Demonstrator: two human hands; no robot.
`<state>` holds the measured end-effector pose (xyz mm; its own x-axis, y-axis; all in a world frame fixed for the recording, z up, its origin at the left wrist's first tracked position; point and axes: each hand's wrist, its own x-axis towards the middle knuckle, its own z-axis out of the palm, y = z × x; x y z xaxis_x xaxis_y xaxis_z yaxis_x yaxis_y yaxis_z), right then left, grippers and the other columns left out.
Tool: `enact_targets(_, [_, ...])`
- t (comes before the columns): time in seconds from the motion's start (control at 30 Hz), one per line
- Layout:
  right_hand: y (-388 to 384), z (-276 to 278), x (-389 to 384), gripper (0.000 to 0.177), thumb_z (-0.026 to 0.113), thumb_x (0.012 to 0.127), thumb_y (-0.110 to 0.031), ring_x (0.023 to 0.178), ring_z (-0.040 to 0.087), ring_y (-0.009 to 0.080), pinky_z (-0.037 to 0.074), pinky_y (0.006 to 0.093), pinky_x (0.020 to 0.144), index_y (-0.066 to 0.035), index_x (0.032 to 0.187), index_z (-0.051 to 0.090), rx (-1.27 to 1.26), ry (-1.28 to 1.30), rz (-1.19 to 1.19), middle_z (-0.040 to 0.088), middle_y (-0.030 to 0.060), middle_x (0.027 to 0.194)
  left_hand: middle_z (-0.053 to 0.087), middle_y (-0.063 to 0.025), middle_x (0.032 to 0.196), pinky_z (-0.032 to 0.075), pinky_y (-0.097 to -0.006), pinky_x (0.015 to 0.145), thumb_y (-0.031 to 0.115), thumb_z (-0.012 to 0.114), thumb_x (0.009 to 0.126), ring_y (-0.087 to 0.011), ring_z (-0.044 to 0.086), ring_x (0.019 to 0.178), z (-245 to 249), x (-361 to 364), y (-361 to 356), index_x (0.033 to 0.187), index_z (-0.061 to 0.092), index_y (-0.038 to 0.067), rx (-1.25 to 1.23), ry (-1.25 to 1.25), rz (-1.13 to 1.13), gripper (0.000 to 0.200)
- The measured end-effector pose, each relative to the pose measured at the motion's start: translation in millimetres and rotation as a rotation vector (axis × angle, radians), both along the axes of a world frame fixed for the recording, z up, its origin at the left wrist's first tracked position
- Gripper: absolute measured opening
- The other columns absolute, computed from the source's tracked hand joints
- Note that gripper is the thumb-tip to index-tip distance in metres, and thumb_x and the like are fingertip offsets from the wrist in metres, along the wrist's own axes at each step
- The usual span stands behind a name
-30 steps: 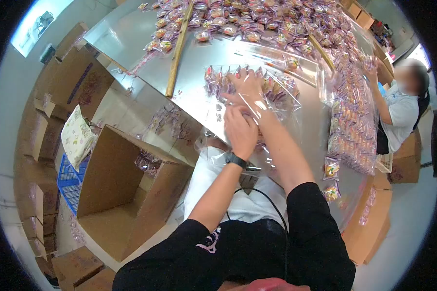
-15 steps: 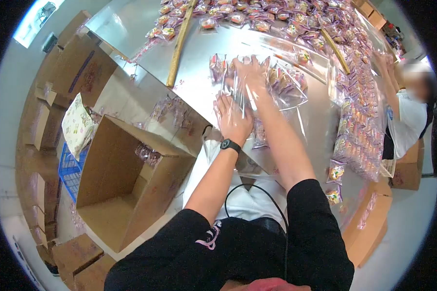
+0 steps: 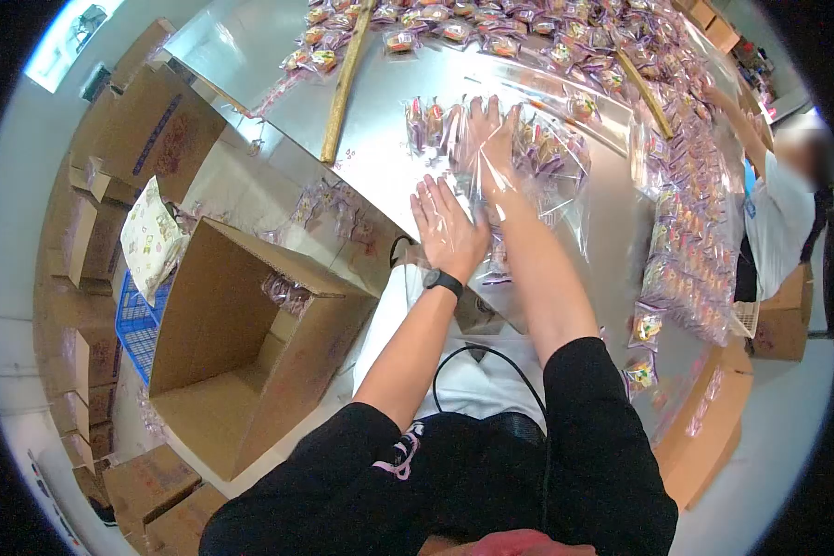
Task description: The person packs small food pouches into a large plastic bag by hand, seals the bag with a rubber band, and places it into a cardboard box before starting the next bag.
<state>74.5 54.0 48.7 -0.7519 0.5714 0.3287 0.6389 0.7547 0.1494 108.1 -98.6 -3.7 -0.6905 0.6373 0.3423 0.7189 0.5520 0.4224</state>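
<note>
My right hand lies flat over a row of small purple-and-clear wrapped packets, its fingers stretched away from me. Shiny clear plastic of a large bag surrounds the row and overlaps both hands. Closer to me, my left hand rests palm down on the near part of the plastic near the table edge, fingers spread, a black watch on its wrist. More packets stand in line to the right of my right hand. Another packet shows under the plastic beside my right forearm.
Wrapped packets cover the metal table's far and right parts. Two wooden strips lie on it. An opened cardboard box sits left of me, by a blue crate. A person works at the right.
My right hand's fingers have straightened and flattened over the packets. My left hand has shifted slightly right and towards me, its fingers more spread. The co-worker's arm at the right has moved.
</note>
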Motion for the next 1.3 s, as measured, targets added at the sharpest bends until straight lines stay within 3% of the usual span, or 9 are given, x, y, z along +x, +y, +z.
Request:
enact_targets(0.13, [-12,-2,26,0.062,0.061,0.096,-0.044,0.149,0.037,0.0418,0.016,0.0762,0.118,-0.014,0.149,0.051,0.039,0.058,0.049,0.049,0.0211,0.155,0.040,-0.0366,0.154,0.022,-0.0564,0.124,0.031,0.058,0.093,-0.0488,0.035,0.146,-8,-19,12,0.148,0.038,-0.016,0.063,-0.022,-0.009,0.075])
enact_targets(0.23, [-8,-18,37,0.060,0.058,0.097,-0.041,0.144,0.046,0.0386,0.023,0.0655,0.121,-0.009,0.147,0.054,0.107,0.290,0.123,0.054,0.0217,0.150,0.046,-0.0353,0.147,0.032,-0.0559,0.118,0.020,0.060,0.091,-0.0518,0.042,0.137,28,-30,14,0.141,0.043,-0.016,0.020,-0.351,-0.114,0.064])
enact_targets(0.33, [-12,-10,44,0.060,0.061,0.093,-0.041,0.136,0.054,0.0395,0.032,0.0571,0.118,-0.008,0.144,0.056,0.004,0.333,0.064,0.058,0.0212,0.145,0.052,-0.0321,0.138,0.037,-0.0541,0.113,0.013,0.061,0.089,-0.0486,0.049,0.129,40,-36,20,0.135,0.050,-0.012,0.361,-0.085,-0.233,0.054])
enact_targets(0.53, [-6,-27,45,0.046,0.060,0.094,-0.029,0.141,0.048,0.0391,0.028,0.0649,0.118,-0.014,0.137,0.060,0.050,0.293,0.071,0.058,0.0183,0.146,0.057,-0.0193,0.143,0.033,-0.0466,0.122,0.016,0.056,0.094,-0.0334,0.051,0.137,31,-78,58,0.137,0.057,0.002,0.002,0.581,-0.223,0.045])
enact_targets(0.63, [-13,-25,45,0.048,0.061,0.093,-0.031,0.138,0.049,0.0353,0.025,0.0688,0.117,-0.020,0.140,0.059,0.060,0.312,0.046,0.059,0.0136,0.143,0.059,-0.0188,0.141,0.032,-0.0470,0.122,0.016,0.056,0.094,-0.0334,0.050,0.137,26,-95,75,0.135,0.058,0.001,-0.070,0.648,-0.211,0.043])
enact_targets(0.87, [-5,-31,44,0.053,0.070,0.087,-0.038,0.124,0.056,0.0283,0.031,0.0723,0.111,-0.030,0.139,0.063,0.047,0.299,0.012,0.062,0.0054,0.127,0.062,-0.0154,0.133,0.035,-0.0440,0.120,0.017,0.057,0.093,-0.0308,0.054,0.133,32,-98,92,0.128,0.060,0.002,0.079,0.452,-0.149,0.038])
enact_targets(1.13, [12,-48,26,0.042,0.075,0.081,-0.034,0.100,0.068,0.0288,0.034,0.0702,0.106,-0.028,0.122,0.071,0.135,0.506,-0.038,0.070,0.0044,0.109,0.062,-0.0166,0.134,0.040,-0.0452,0.114,0.013,0.065,0.088,-0.0330,0.056,0.129,29,-115,87,0.138,0.054,0.001,0.106,0.444,-0.254,0.052])
enact_targets(1.2, [14,-52,27,0.049,0.073,0.081,-0.035,0.108,0.067,0.0258,0.031,0.0674,0.109,-0.026,0.129,0.067,0.116,0.486,-0.061,0.069,0.0020,0.122,0.060,-0.0177,0.135,0.043,-0.0449,0.110,0.012,0.070,0.083,-0.0335,0.058,0.126,26,-113,89,0.140,0.052,0.001,0.086,0.458,-0.230,0.061])
enact_targets(1.3, [19,-54,26,0.054,0.073,0.081,-0.035,0.122,0.062,0.0244,0.031,0.0635,0.110,-0.021,0.132,0.065,0.116,0.511,-0.059,0.070,0.0022,0.126,0.066,-0.0120,0.125,0.045,-0.0402,0.108,0.011,0.063,0.091,-0.0276,0.061,0.119,28,-111,94,0.133,0.060,0.000,0.042,0.482,-0.155,0.043])
